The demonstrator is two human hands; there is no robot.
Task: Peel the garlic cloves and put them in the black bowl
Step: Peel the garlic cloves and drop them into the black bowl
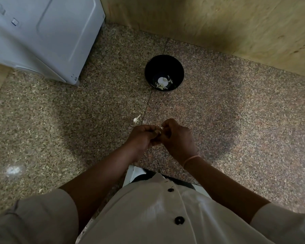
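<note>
Small pale garlic clove [158, 132] gripped in curled fingers of left hand [142, 137], pinched at tip by right hand [179, 139]; clove mostly hidden. Hands held together above speckled counter [236, 111]. Black bowl [164, 64] set well beyond hands, pale peeled cloves [161, 86] seen at bottom. Whitish garlic scrap [136, 118] seen on counter near left hand.

white buttoned shirt [158, 213], black buttons [179, 220], rolled sleeves [48, 208], thin pink wristband [191, 158]
</note>
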